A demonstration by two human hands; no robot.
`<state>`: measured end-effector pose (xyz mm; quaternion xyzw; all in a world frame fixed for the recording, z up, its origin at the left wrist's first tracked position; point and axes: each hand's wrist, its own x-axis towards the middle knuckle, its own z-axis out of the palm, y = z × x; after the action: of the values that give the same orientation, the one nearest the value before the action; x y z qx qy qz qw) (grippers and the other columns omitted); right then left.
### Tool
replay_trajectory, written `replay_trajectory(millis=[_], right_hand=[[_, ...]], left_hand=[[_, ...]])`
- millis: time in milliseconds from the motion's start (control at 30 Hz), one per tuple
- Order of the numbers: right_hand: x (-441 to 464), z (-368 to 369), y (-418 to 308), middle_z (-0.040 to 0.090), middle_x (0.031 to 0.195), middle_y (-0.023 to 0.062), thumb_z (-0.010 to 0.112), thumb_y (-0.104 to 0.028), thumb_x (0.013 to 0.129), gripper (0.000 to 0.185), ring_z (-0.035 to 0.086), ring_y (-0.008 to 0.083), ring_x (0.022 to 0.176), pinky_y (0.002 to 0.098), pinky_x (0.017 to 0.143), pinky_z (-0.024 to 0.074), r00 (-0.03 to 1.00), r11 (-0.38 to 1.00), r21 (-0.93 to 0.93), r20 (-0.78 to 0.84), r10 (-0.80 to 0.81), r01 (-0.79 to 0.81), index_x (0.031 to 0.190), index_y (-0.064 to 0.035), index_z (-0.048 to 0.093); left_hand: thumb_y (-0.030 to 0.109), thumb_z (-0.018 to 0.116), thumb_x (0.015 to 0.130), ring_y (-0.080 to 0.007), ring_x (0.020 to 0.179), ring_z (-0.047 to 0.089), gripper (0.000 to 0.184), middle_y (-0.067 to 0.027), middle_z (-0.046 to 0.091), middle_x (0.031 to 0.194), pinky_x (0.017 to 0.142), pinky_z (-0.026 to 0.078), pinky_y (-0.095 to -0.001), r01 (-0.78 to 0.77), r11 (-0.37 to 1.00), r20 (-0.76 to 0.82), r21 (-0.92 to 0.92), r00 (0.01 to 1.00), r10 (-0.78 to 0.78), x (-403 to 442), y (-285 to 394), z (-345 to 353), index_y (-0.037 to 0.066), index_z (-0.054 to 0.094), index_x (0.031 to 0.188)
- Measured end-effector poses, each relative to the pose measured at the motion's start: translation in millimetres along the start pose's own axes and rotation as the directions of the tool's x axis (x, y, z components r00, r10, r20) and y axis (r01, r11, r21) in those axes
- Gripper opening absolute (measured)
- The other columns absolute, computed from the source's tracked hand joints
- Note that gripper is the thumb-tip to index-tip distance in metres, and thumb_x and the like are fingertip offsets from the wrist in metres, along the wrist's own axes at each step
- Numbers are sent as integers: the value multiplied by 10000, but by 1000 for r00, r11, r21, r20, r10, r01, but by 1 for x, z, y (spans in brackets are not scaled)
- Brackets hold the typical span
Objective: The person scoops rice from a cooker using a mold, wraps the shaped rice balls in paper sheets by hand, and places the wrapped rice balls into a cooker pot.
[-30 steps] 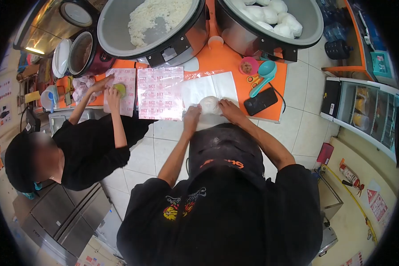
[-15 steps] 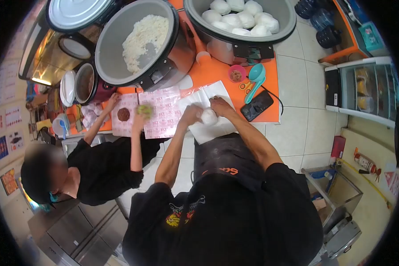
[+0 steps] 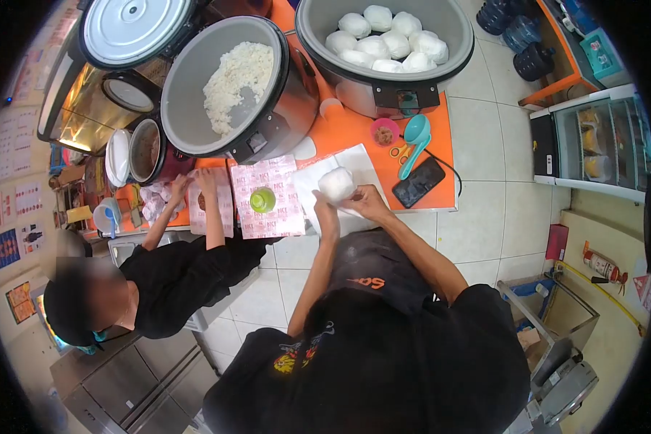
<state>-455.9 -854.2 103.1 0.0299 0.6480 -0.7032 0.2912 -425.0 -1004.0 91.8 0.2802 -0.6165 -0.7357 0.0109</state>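
Just above the stacked white paper sheets (image 3: 365, 163), both my hands hold a rounded white wrapped rice ball (image 3: 336, 184). My left hand (image 3: 328, 218) has its fingers against the near left side of it. From the right, my right hand (image 3: 370, 204) grips its lower edge with thumb and fingers. Similar wrapped rice balls (image 3: 372, 48) lie in the large rice cooker (image 3: 459, 50) at the top. To the left, a second large cooker (image 3: 177, 94) holds loose white rice (image 3: 235, 83).
A co-worker's hands (image 3: 195, 186) work on pink printed paper with brown food. Beside them a green cup (image 3: 262, 200) sits on another printed sheet (image 3: 267, 226). A phone (image 3: 418, 183), turquoise ladle (image 3: 415, 141), scissors (image 3: 398, 152) and pink bowl (image 3: 385, 132) lie on the orange table's right side.
The rice ball has come up off the paper sheets into both my hands. The co-worker has let go of the green cup and folded the printed paper over the brown food.
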Motion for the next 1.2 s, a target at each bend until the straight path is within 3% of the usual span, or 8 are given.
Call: replay_trajectory(millis=[200, 300, 433, 567, 700, 900, 1000, 1200], right_hand=[[-25, 0, -51, 658, 825, 70, 739, -102, 740, 193, 621, 198, 775, 335, 668, 462, 905, 852, -352, -31, -425, 388, 898, -9, 679], [-25, -28, -75, 644, 916, 42, 679, -85, 720, 134, 611, 248, 907, 340, 775, 484, 462, 163, -595, 392, -796, 787, 848, -45, 676], [-24, -56, -113, 581, 878, 18, 647, -129, 663, 128, 593, 225, 914, 364, 804, 486, 260, -124, -562, 552, -792, 818, 779, -75, 660], [-35, -90, -146, 557, 821, 32, 769, -134, 605, 200, 583, 238, 848, 351, 744, 456, 211, 37, -758, 135, -968, 652, 695, -82, 598], [-43, -125, -140, 543, 785, 52, 818, -148, 639, 257, 568, 245, 809, 362, 690, 426, 248, 229, -843, -118, -962, 486, 694, -82, 576], [-71, -126, -55, 525, 739, 66, 794, -124, 707, 263, 525, 266, 744, 392, 644, 389, 539, 480, -789, -231, -810, 384, 688, -75, 537], [-96, -116, -23, 523, 730, 67, 778, -118, 730, 247, 518, 273, 734, 397, 651, 386, 629, 627, -709, -333, -702, 325, 695, -62, 539], [-84, -118, 16, 563, 704, 93, 710, -161, 828, 178, 559, 296, 672, 416, 615, 418, 562, 872, -486, -707, -429, 54, 827, -36, 583]], left_hand=[[304, 710, 867, -188, 937, 643, 406, -102, 684, 1011, 832, 504, -332, 37, 994, -41, 102, 999, -33, -21, 80, 41, -31, 647, 1087], [472, 547, 937, -290, 1115, 585, 534, -132, 625, 1143, 995, 449, -422, 479, 795, 395, -373, 857, -331, -9, 89, 20, 20, 536, 1221], [410, 602, 917, -316, 1146, 568, 509, -164, 555, 1269, 1023, 415, -575, 721, 661, 578, -208, 636, -512, -10, 117, 6, 60, 492, 1269], [232, 853, 672, -159, 895, 636, 459, -115, 693, 952, 840, 499, -314, -25, 717, 541, 697, 675, -502, 0, 236, 68, -24, 680, 1012], [330, 855, 589, -283, 958, 676, 710, -182, 693, 1009, 880, 507, -366, -802, 438, 849, 405, 508, 146, 57, 340, 156, 19, 616, 1181], [423, 845, 616, -349, 1142, 565, 946, -237, 569, 1236, 945, 461, -420, -826, -161, 827, 541, 557, -76, 265, 347, 296, 5, 432, 1357], [433, 810, 679, -329, 1146, 561, 860, -216, 580, 1228, 939, 464, -435, -523, 62, 518, 850, 809, -278, 331, 306, 314, 20, 470, 1352], [416, 725, 793, -306, 1146, 565, 640, -172, 606, 1223, 928, 472, -425, -619, -105, 466, 778, 682, -564, 393, 262, 294, 8, 580, 1264]])
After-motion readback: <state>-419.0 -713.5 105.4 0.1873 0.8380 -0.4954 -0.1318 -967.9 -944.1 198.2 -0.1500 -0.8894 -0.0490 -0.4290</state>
